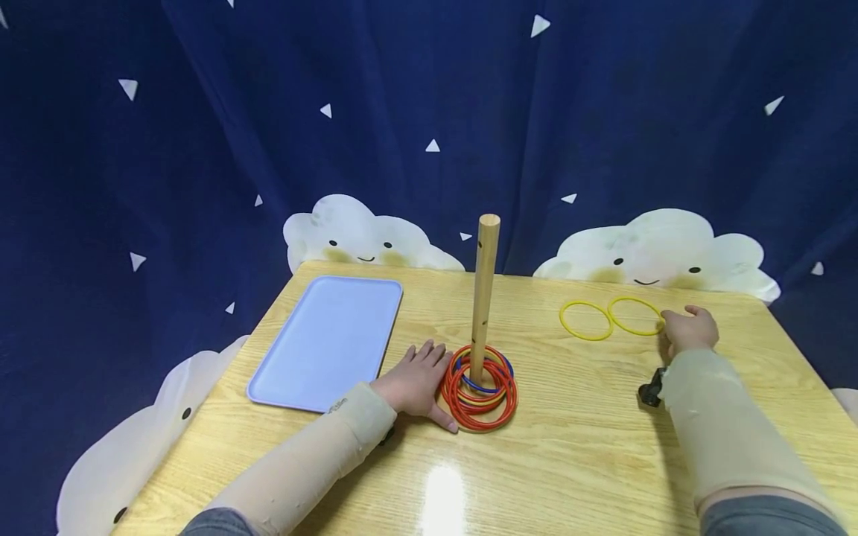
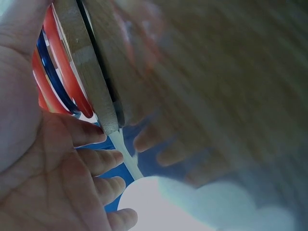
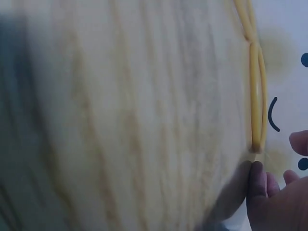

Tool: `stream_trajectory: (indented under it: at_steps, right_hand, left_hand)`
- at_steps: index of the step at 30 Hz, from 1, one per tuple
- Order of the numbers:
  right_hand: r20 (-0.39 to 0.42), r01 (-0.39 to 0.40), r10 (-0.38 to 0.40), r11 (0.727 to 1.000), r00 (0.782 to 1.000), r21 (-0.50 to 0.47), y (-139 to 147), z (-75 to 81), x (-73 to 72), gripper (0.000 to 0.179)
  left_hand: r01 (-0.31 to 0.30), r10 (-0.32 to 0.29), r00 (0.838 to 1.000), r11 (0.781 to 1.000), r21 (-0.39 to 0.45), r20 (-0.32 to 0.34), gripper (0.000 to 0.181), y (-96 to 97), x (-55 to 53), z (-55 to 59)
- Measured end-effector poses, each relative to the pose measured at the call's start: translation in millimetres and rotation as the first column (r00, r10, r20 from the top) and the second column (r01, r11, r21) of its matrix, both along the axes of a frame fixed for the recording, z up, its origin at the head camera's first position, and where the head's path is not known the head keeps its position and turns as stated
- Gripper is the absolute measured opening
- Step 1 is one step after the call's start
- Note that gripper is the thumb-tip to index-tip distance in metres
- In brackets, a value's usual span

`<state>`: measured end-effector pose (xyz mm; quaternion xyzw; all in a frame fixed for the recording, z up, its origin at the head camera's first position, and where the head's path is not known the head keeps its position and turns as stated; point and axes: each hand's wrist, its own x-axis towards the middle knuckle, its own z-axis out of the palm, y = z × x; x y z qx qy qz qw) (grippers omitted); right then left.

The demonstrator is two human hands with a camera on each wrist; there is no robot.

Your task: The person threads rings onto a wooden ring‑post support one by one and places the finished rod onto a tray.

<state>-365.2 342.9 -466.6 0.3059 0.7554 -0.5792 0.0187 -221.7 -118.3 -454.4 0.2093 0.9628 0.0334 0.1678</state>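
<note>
A wooden peg [image 1: 485, 290] stands upright with several red, blue and yellow rings [image 1: 462, 413] lying around its foot. My left hand [image 1: 417, 380] lies just left of it, fingers extended and thumb spread. In the left wrist view a fingertip meets the edge of the round wooden base [image 2: 91, 67]. Two yellow rings lie flat side by side at the back right: the left ring [image 1: 586, 339] and the right ring [image 1: 637, 333]. By the right ring's outer edge is my right hand [image 1: 692, 330]. Its fingers reach down to the table beside the ring [image 3: 255, 96], thumb apart.
A pale blue tray [image 1: 328, 339] lies on the left of the wooden table [image 1: 550, 461]. Behind the table hangs a dark blue curtain [image 1: 402, 74] with white triangles and smiling clouds.
</note>
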Motion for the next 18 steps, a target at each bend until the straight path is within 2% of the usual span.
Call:
stream_trajectory:
  at_steps: [3, 8, 10, 12, 15, 18]
  right_hand:
    - [-0.004, -0.04, 0.04, 0.998, 0.999, 0.049, -1.1, -0.7, 0.9, 0.075]
    - [0.007, -0.062, 0.061, 0.997, 0.998, 0.054, -4.3, -2.0, 2.6, 0.079]
    - [0.026, -0.093, 0.09, 0.989, 0.996, 0.115, -5.1, -0.4, 3.3, 0.081]
    - [0.057, -0.15, 0.141, 0.962, 0.988, 0.227, -5.4, 2.9, 2.9, 0.079]
    - [0.115, -0.221, 0.191, 0.897, 0.975, 0.384, -4.9, 6.8, 0.3, 0.071]
    - [0.155, -0.265, 0.217, 0.838, 0.964, 0.477, -2.7, 8.4, 0.2, 0.064]
  left_hand:
    - [-0.002, 0.002, 1.0, 1.0, 0.003, -0.001, 0.131, 0.2, 0.0, 1.8]
    - [0.003, -0.003, 1.0, 1.0, 0.006, -0.01, 0.132, -0.2, -1.5, 1.3]
    - [0.009, -0.009, 1.0, 1.0, 0.007, -0.015, 0.132, -0.2, -2.3, 1.4]
    - [0.012, -0.011, 1.0, 1.0, 0.01, -0.019, 0.132, -0.2, -3.1, 1.9]
    - [0.011, -0.011, 1.0, 1.0, 0.012, -0.017, 0.131, 0.0, -2.6, 4.3]
    - [0.013, -0.013, 1.0, 1.0, 0.014, -0.016, 0.131, 0.0, -2.2, 5.2]
